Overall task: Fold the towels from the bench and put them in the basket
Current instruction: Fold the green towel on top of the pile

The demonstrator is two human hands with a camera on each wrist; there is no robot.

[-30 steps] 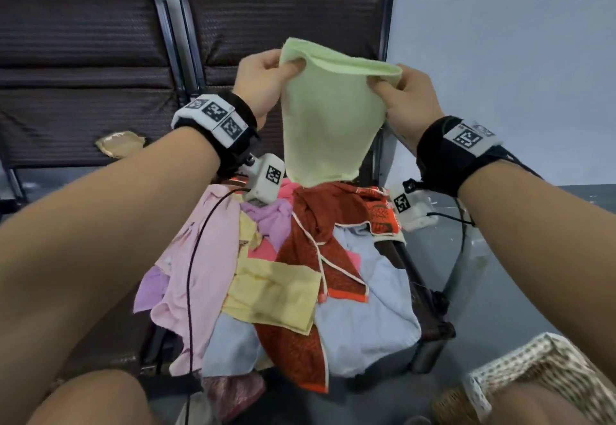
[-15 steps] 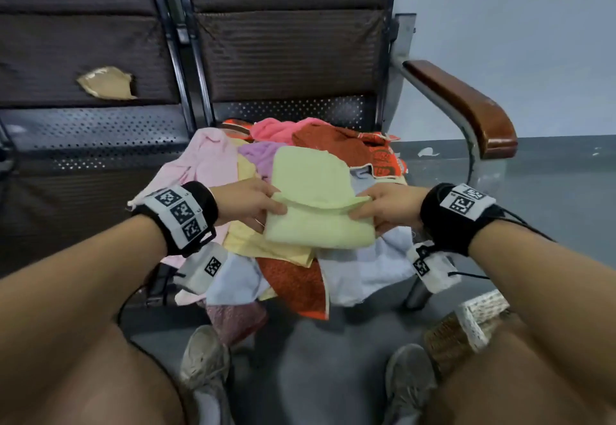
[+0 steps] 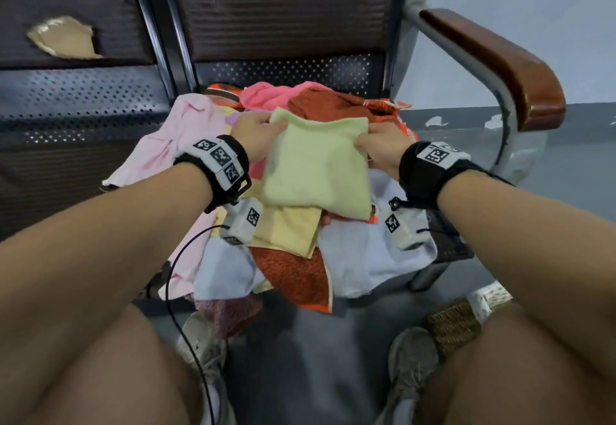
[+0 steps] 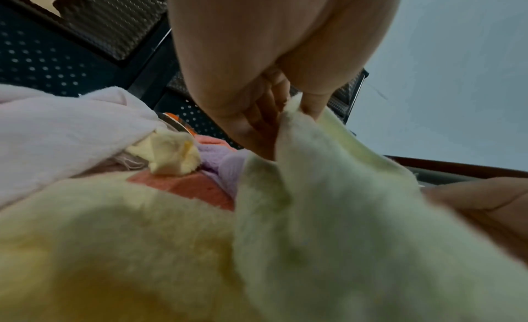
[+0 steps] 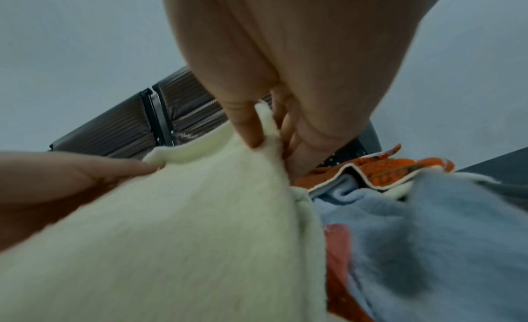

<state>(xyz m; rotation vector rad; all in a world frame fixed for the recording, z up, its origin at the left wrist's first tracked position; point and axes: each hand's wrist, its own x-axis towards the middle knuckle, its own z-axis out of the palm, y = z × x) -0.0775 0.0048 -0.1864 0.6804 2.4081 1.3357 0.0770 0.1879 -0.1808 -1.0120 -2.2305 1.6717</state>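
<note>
Nearest the camera were the person's bare knees and two worn sneakers [image 3: 411, 354] on the grey floor, with a woven basket [image 3: 455, 323] just beside the right shoe, mostly hidden behind the right leg. Beyond them both forearms reached forward, each wrist wrapped in a black band with printed markers. The left hand [image 3: 255, 136] pinched the far left corner of a pale green towel [image 3: 316, 167], thumb on top and fingers beneath, and the right hand [image 3: 383, 146] pinched the far right corner the same way — the wrist views showed each corner caught between thumb and fingertips. The towel lay folded into a rough square, flat on top of a heap of other towels [image 3: 293, 258] on the bench [image 3: 100, 97] seat: a pink one to the left, a yellow one under its near edge, pale blue ones hanging over the front, rust-orange and bright pink ones behind. Farther back stood the dark padded backrests — the left one torn, showing tan foam [image 3: 63, 37] — and, at the right, a brown wooden armrest [image 3: 500, 61] against a pale wall.
</note>
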